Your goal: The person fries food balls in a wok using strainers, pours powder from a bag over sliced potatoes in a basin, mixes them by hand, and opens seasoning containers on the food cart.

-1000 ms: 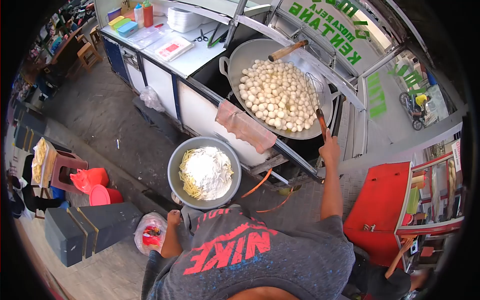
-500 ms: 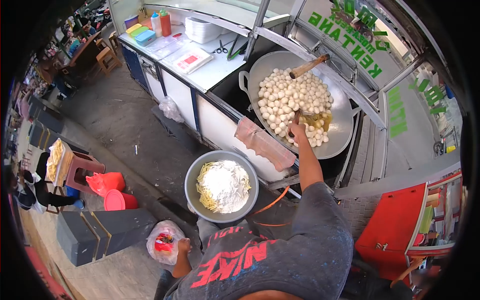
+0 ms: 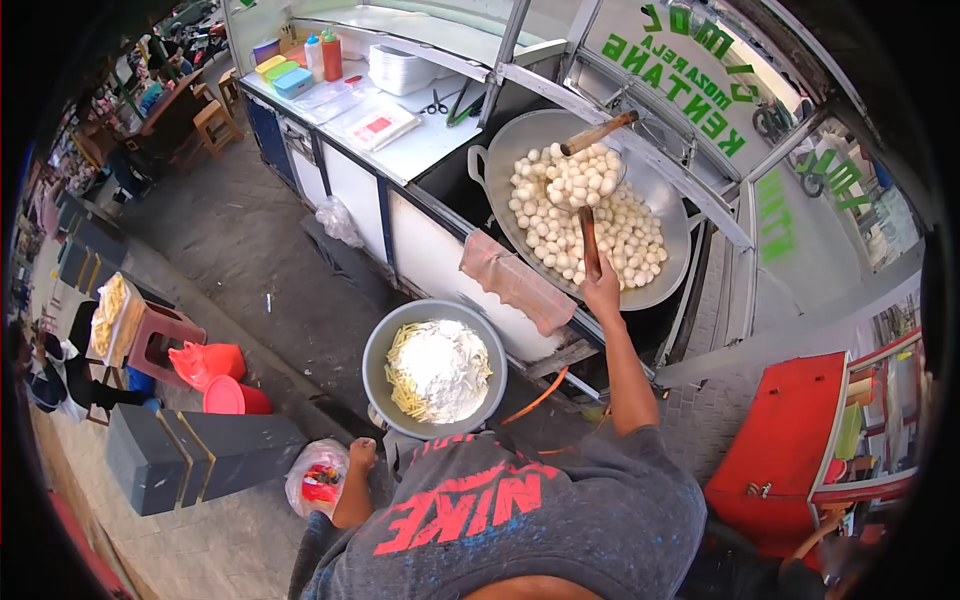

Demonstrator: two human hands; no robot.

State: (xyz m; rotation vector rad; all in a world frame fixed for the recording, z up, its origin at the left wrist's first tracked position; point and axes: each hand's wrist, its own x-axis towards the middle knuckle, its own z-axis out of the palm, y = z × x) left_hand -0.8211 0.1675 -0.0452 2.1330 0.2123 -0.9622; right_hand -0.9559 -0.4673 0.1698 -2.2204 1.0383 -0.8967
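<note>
My right hand (image 3: 601,290) grips the wooden handle of a skimmer (image 3: 590,240). Its bowl is heaped with round white balls (image 3: 582,178) and held over the large metal wok (image 3: 672,190). More balls lie in the wok beneath it. A second wooden handle (image 3: 600,132) slants over the far side of the wok; its lower end is hidden. My left hand (image 3: 362,454) hangs low with curled fingers and nothing visible in it, beside a clear plastic bag (image 3: 318,480) with red contents. Ahead of it stands a grey basin (image 3: 372,365) of white powder and pale yellow strips.
A pink cloth (image 3: 515,283) hangs over the cart's edge. On the white counter (image 3: 440,135) are foam boxes (image 3: 400,68), sauce bottles (image 3: 331,55), scissors (image 3: 434,103) and tongs (image 3: 463,105). A red bucket (image 3: 237,397) and grey blocks (image 3: 230,455) stand at left.
My right hand has raised the skimmer, which now carries a heap of balls above the rest. My left hand has moved up slightly, away from the plastic bag.
</note>
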